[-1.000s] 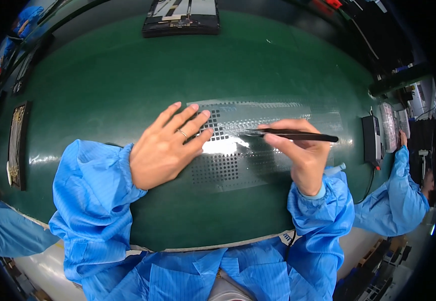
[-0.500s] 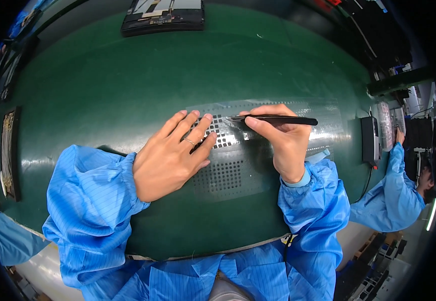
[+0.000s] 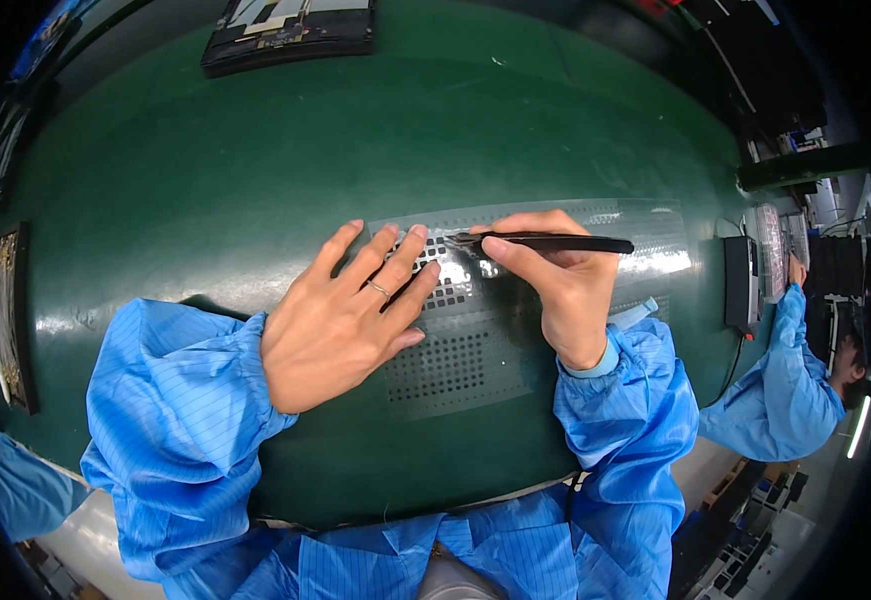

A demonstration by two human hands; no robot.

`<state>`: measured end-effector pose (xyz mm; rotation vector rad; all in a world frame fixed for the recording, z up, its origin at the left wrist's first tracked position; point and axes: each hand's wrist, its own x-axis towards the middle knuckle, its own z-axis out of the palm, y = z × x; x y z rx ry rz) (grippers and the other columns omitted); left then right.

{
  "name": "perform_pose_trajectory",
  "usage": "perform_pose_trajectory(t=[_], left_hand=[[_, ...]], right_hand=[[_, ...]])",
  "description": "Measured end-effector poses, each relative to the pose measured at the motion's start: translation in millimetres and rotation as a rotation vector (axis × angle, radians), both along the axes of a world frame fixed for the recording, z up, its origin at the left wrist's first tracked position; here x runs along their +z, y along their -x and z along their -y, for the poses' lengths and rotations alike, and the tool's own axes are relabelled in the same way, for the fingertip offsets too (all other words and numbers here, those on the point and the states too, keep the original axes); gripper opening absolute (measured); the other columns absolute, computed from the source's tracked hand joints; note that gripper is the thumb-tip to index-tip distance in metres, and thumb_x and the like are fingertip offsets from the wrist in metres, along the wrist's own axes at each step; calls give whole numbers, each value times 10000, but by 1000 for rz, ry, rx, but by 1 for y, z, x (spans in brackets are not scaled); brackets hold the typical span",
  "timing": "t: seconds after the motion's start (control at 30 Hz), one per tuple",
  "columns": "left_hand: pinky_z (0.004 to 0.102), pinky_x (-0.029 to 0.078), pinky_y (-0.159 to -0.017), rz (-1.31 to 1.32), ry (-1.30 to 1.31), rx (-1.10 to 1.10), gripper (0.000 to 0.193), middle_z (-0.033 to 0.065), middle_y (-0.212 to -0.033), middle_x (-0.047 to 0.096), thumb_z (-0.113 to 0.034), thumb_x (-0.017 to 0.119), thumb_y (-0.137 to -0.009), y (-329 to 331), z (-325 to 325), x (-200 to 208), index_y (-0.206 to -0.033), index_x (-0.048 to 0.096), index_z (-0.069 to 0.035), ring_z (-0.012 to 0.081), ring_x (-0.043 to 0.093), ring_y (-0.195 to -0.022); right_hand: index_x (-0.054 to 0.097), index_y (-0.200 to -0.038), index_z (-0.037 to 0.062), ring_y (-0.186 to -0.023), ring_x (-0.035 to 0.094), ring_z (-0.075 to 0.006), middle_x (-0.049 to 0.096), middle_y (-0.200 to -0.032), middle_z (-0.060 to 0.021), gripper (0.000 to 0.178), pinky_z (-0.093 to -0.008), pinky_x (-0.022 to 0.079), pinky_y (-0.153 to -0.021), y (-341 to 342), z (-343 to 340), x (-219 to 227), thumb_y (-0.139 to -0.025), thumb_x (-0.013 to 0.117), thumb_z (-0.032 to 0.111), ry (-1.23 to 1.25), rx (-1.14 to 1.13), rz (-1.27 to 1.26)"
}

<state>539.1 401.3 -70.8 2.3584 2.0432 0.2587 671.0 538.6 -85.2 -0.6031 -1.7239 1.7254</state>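
Note:
A clear plastic sheet carrying rows of small black square pads lies on the green table. My left hand rests flat on the sheet's left part, fingers spread over some of the pads, a ring on one finger. In my right hand, thumb and fingers pinch black tweezers. The tweezers lie nearly level, their tip pointing left at the pads near my left fingertips. Whether the tip grips a pad is too small to tell.
An opened device with exposed circuitry sits at the far edge. A dark tray of thin strips lies on the left, a black box on the right. A co-worker in blue works beyond the right edge; another blue sleeve shows at left.
The view has shifted slightly, so the device at the far edge appears farther left. The tweezers' tip has moved slightly left; my left fingers are spread a little wider on the sheet.

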Motion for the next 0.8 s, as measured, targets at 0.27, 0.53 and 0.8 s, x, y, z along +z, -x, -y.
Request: perform_pose_trajectory(t=[0.27,0.53,0.8], left_hand=[[433,247,-948,14,29,3,532,145,-1253,308,-244,623,-652,0,-2,0,-1111,446,-43,279,312,-1152],[428,245,-948,27,38,16,526,135,-1254,309,-263,608,-665,0,-2,0,-1121,443,-59,263,307,-1156],[434,247,-943,33,34,12,533,138,-1247,320,-246,620,-647,-1,-2,1,-1114,449,-54,266,318,-1148]], right_hand=[[572,-774,-41,-675,538,-88,588,-739,-69,83,-187,427,-608,0,-3,1,-691,585,-39,41,5,-6],[568,-776,-49,-680,546,-98,589,-747,-77,84,-191,434,-620,-1,-3,0,-693,580,-48,46,5,-33],[570,-780,-48,-680,547,-97,591,-744,-79,84,-189,432,-620,0,-2,2,-697,579,-44,68,13,-19]])
